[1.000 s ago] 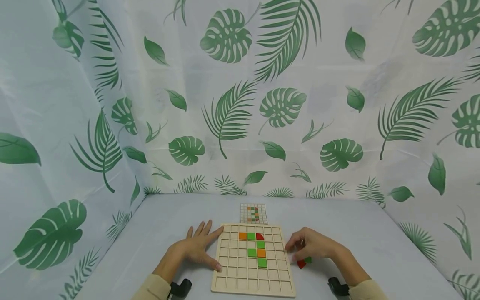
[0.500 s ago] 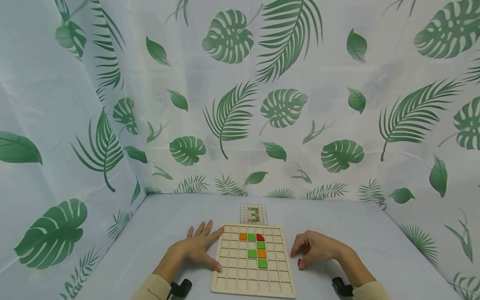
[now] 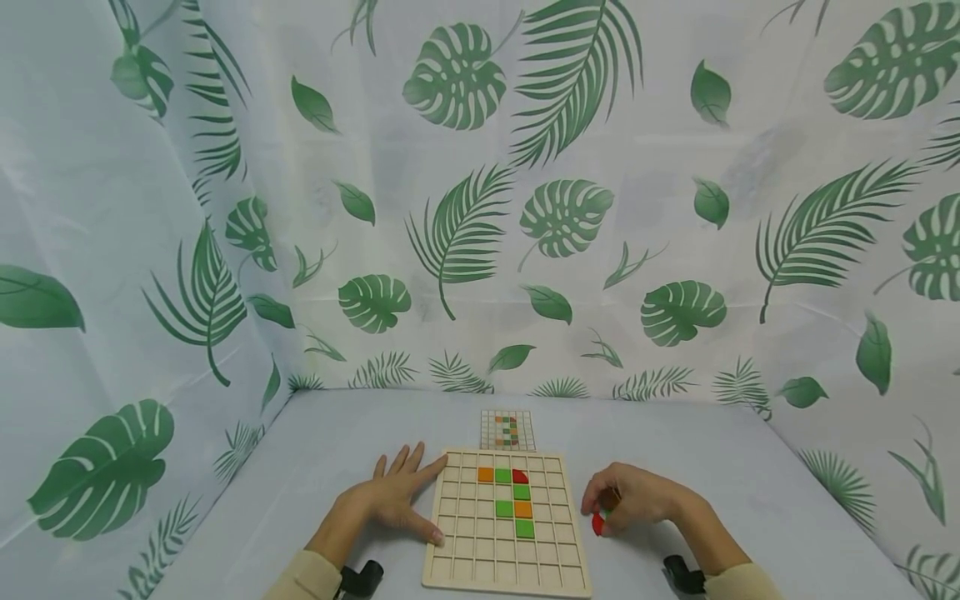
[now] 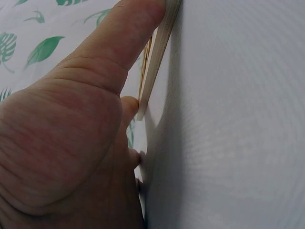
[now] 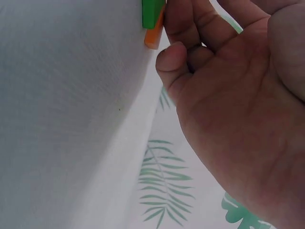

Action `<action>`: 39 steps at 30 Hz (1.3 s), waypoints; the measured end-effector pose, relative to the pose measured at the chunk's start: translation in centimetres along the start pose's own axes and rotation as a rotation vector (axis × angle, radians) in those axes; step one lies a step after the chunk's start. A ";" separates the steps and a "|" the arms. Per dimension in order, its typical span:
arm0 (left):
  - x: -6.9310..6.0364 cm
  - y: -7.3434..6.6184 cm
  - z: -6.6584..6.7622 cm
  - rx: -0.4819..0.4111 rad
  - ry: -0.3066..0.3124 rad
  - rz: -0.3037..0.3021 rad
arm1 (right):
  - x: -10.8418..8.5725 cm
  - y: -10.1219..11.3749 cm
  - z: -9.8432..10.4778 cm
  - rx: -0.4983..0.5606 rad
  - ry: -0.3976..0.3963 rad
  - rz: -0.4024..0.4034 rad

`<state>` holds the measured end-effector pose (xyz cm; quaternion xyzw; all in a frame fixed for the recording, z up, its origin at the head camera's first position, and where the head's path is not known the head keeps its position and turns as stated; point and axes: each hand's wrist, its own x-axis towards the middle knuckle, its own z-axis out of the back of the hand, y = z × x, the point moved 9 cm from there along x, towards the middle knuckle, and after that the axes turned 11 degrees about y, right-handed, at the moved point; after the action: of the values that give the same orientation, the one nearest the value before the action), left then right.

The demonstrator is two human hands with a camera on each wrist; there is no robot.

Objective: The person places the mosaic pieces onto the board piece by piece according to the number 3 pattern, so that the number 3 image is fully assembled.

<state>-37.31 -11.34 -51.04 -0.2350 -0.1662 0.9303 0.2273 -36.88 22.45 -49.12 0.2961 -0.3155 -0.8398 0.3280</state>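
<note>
A square wooden grid board (image 3: 480,567) lies on the table, with orange, green and red tiles set in some of its cells. My left hand (image 3: 393,492) rests at the board's left side with fingers spread; its thumb touches the edge, as the left wrist view also shows. Off the board's right side, my right hand (image 3: 637,493) is low over the table, thumb and forefinger pinching a red tile (image 3: 597,524). Close beside those fingers, a green tile (image 5: 151,12) and an orange tile (image 5: 153,39) appear in the right wrist view. The fingertips are out of that view.
Behind the board lies a small pattern card (image 3: 488,429) printed with a grid of coloured cells. A white table (image 3: 360,425) meets a leaf-printed cloth (image 3: 465,350) at the back and sides.
My right hand has drawn slightly right, away from the board, and its fingertips have closed about the red tile. The left hand and board have stayed put.
</note>
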 end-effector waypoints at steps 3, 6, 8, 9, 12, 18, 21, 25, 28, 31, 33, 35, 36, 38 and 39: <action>0.0 0.0 0.0 0.002 -0.001 0.003 | 0.1 0.0 -0.1 0.023 -0.005 -0.007; 0.0 0.0 0.0 0.001 0.001 0.004 | 0.2 0.0 -0.1 0.033 -0.015 -0.025; 0.0 0.0 0.0 -0.003 0.002 0.004 | 0.3 0.0 -0.1 0.028 -0.026 -0.034; 0.0 0.0 0.0 -0.005 0.002 0.003 | 0.3 0.0 0.0 0.024 -0.031 -0.035; -0.1 0.0 0.0 -0.009 0.001 0.000 | 0.4 0.1 0.1 0.010 -0.046 -0.032; -0.2 -0.2 0.1 -0.016 -0.002 -0.007 | 0.4 0.3 0.4 -0.021 -0.075 -0.017; -0.3 -0.2 0.1 -0.014 -0.005 -0.006 | 0.4 0.3 0.6 -0.038 -0.099 -0.020; -0.3 -0.2 0.1 -0.007 -0.005 -0.002 | 0.5 0.2 0.6 -0.047 -0.112 -0.031; -0.2 -0.1 0.0 -0.004 -0.005 -0.002 | 0.6 0.3 0.5 -0.055 -0.102 -0.037; -0.1 0.0 0.0 -0.002 -0.006 -0.001 | 0.7 0.4 0.3 -0.049 -0.095 -0.053; 0.0 0.1 -0.1 0.000 -0.008 0.003 | 0.7 0.4 0.2 -0.045 -0.099 -0.066; 0.1 0.3 -0.2 0.000 -0.010 0.008 | 0.7 0.3 0.2 -0.050 -0.109 -0.076; 0.2 0.4 -0.2 0.001 -0.012 0.010 | 0.7 0.3 0.3 -0.057 -0.115 -0.078; 0.3 0.5 -0.2 0.004 -0.016 0.014 | 0.8 0.3 0.5 -0.084 -0.131 -0.083; 0.3 0.5 -0.3 0.004 -0.017 0.015 | 0.8 0.3 0.6 -0.091 -0.140 -0.084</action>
<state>-37.61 -11.56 -51.59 -0.2280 -0.1646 0.9342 0.2194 -37.65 21.89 -48.77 0.2343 -0.2863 -0.8850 0.2828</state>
